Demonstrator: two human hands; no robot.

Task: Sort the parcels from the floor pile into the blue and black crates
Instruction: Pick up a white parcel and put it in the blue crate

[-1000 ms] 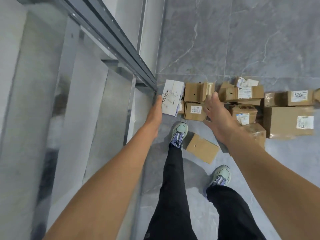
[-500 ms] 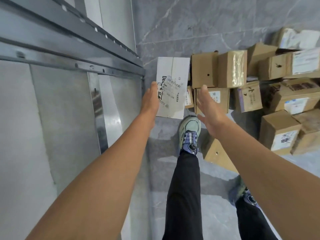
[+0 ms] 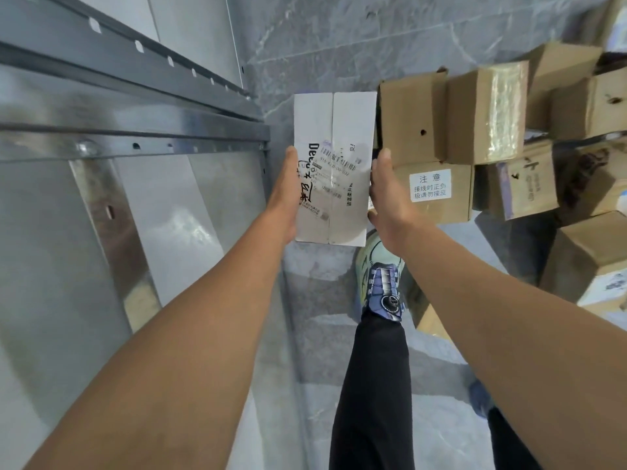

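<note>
A white parcel (image 3: 336, 130) with a barcode label and black handwriting sits between my two hands, at the left end of the floor pile. My left hand (image 3: 286, 191) holds its left edge, with the fingers hidden behind the box. On the right edge, my right hand (image 3: 386, 195) grips with the thumb lying along the side. Brown cardboard parcels (image 3: 485, 110) are piled to the right on the grey tiled floor, one with a white printed notice (image 3: 431, 191) right beside my right hand. No blue or black crate is in view.
A grey metal shelf rack (image 3: 135, 144) fills the left side, and its corner post stands close to the white parcel. My forward foot in a pale green and purple shoe (image 3: 380, 276) is just below the parcel. A flat brown box (image 3: 427, 320) lies beside that foot.
My right hand has moved left from above the brown boxes onto the white parcel's right edge. The view has come closer to the pile, and my left hand has stayed on the parcel's left edge.
</note>
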